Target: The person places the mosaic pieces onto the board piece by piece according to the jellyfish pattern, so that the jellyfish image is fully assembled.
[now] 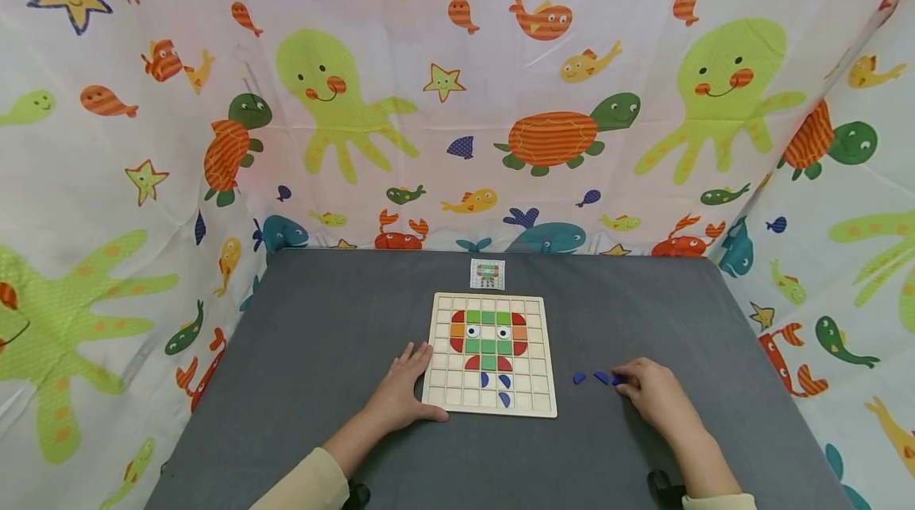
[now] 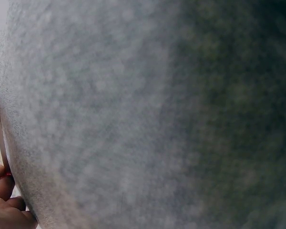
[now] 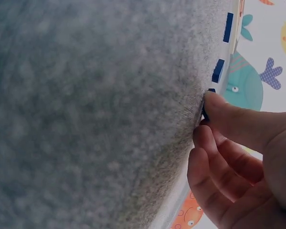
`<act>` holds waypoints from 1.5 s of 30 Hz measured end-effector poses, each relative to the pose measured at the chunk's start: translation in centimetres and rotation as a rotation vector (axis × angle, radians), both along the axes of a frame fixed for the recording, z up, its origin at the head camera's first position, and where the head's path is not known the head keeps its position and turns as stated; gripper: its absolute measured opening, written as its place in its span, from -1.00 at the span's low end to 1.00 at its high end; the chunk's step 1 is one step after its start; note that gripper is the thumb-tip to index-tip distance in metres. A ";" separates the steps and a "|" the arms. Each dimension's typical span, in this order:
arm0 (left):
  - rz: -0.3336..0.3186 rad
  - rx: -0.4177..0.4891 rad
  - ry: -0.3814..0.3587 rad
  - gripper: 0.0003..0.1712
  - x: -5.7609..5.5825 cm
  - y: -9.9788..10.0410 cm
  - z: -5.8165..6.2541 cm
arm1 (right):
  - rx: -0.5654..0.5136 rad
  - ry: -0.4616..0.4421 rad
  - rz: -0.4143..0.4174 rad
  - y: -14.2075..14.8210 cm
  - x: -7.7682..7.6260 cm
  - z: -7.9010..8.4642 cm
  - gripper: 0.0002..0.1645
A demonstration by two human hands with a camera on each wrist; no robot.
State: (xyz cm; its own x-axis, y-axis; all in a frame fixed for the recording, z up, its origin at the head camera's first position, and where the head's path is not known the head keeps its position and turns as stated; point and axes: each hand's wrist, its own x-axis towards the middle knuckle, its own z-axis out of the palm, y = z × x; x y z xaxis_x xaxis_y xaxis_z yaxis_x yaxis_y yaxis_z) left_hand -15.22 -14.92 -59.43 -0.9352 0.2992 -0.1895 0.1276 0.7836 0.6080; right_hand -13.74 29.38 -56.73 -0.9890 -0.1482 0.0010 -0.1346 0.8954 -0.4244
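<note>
A square wooden grid board [image 1: 527, 396] lies on the table. It carries green, red, orange and eye tiles, and below them a few blue rounded tiles [image 1: 504, 399]. My left hand [image 1: 400, 392] rests at the board's lower left corner, fingers spread along the left edge, thumb at the near edge. In the left wrist view only part of that hand [image 2: 7, 202] shows. Off the board to the right, my right hand [image 1: 654, 392] pinches a small blue tile [image 3: 206, 112] between thumb and fingers, low at the table. Two more blue tiles [image 1: 580, 377] lie just left of it.
Behind the board lies a small picture card [image 1: 488, 274] showing a similar tile figure. A grey cloth [image 1: 343, 303] covers the table. Curtains [image 1: 443, 41] printed with sea animals hang at the back and both sides.
</note>
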 end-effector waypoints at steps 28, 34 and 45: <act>-0.004 0.001 -0.002 0.44 0.0 0.0 0.2 | -0.028 -0.051 -0.055 -0.3 -0.3 -0.2 -0.74; -0.003 -0.003 -0.006 0.43 0.0 0.0 0.2 | -0.026 -0.004 -0.045 -0.3 -0.3 -0.1 -0.72; 0.002 -0.002 -0.008 0.44 0.0 0.0 0.1 | -0.052 0.049 -0.015 -2.2 -0.4 1.1 -0.73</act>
State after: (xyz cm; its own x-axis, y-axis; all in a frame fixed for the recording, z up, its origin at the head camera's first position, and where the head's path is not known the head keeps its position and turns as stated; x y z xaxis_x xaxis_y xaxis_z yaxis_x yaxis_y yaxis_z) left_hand -15.19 -14.93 -59.33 -0.9341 0.2974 -0.1974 0.1215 0.7850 0.6074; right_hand -14.13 27.18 -55.65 -0.9897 -0.1316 0.0570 -0.1430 0.8742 -0.4640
